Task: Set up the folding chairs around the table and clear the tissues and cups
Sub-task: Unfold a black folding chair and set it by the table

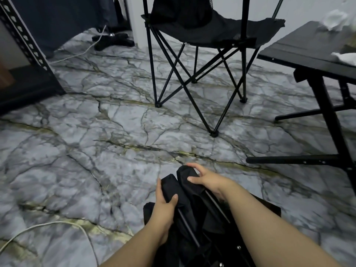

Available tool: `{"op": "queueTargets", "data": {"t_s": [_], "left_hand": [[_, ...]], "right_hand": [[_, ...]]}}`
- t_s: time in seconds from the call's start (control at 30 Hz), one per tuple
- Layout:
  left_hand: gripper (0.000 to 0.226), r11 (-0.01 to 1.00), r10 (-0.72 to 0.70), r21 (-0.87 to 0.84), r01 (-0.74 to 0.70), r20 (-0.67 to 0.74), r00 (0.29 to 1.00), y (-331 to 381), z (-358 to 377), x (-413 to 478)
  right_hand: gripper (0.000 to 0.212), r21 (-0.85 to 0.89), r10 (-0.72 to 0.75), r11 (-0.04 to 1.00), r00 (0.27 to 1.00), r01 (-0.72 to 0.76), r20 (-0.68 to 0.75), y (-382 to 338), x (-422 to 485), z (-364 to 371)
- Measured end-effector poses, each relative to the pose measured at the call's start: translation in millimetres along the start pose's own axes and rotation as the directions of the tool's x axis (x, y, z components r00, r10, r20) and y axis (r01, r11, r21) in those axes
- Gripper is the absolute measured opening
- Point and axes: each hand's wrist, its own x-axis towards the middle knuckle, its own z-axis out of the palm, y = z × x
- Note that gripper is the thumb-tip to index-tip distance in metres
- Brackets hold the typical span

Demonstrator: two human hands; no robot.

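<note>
Still-folded chair (189,191) in both hands' grip, lower frame cut off btm.

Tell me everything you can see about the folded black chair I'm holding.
The folded black fabric chair is still collapsed, its thin black metal rods bunched together under loose dark cloth. It stands low over the grey marble-patterned floor, its cloth-covered ends pointing away from the camera. The left hand grips one covered end, the right hand the other.
</note>
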Motion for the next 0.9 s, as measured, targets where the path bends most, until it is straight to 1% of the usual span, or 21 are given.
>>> {"op": "queueTargets", "data": {"t_s": [0.03,0.1,0.2,0.3,0.37,0.43,0.5,0.6,0.73,0.83,0.9], "left_hand": [[0.069,1.000,0.008,-0.009,-0.008,-0.011,1.000,3.6,0.4,-4.8],[0.064,1.000,0.027,-0.010,-0.027,-0.036,0.999,21.0,3.8,-23.3],[0.059,0.997,0.064,-0.047,-0.069,-0.093,0.994,68.5,17.1,-74.9],[0.058,0.996,0.091,-0.011,-0.093,-0.126,0.988,126.4,34.8,-140.8],[0.057,0.992,0.125,0.027,-0.122,-0.144,0.982,164.2,43.7,-185.9],[0.058,0.987,0.148,0.084,-0.138,-0.131,0.980,204.1,53.0,-232.1],[0.061,0.983,0.166,0.098,-0.157,-0.086,0.982,247.1,62.6,-279.3],[0.059,0.979,0.181,0.092,-0.184,0.038,0.983,304.9,76.6,-346.5],[0.061,0.941,0.230,0.215,-0.260,0.153,0.961,350.9,86.8,-415.9],[0.059,0.907,0.230,0.291,-0.303,0.261,0.938,373.8,92.8,-458.4],[0.058,0.879,0.252,0.305,-0.365,0.352,0.901,387.7,96.6,-480.1]], "right_hand": [[0.041,-0.003,-0.013,1.000,1.000,0.013,-0.015,-4.2,-4.2,2.7],[0.041,-0.064,-0.048,0.997,0.997,0.044,-0.063,-20.9,-20.7,5.9],[0.043,-0.154,-0.070,0.987,0.992,0.053,-0.103,-68.9,-70.3,6.2],[0.042,-0.178,-0.086,0.982,0.985,0.058,-0.148,-129.6,-143.4,2.6],[0.048,-0.199,-0.121,0.976,0.976,0.084,-0.180,-172.8,-199.4,-2.8],[0.050,-0.222,-0.138,0.972,0.960,0.083,-0.245,-212.8,-257.5,-13.8],[0.046,-0.234,-0.136,0.970,0.944,0.065,-0.302,-249.6,-318.1,-28.2],[0.045,-0.208,-0.123,0.977,0.916,0.045,-0.382,-289.5,-408.3,-48.1],[0.045,-0.200,-0.106,0.980,0.861,0.005,-0.498,-311.4,-513.4,-60.5],[0.047,-0.175,-0.105,0.985,0.792,-0.003,-0.601,-311.2,-585.9,-62.9],[0.048,-0.096,-0.120,0.993,0.724,0.075,-0.680,-314.5,-630.2,-60.3]]}}
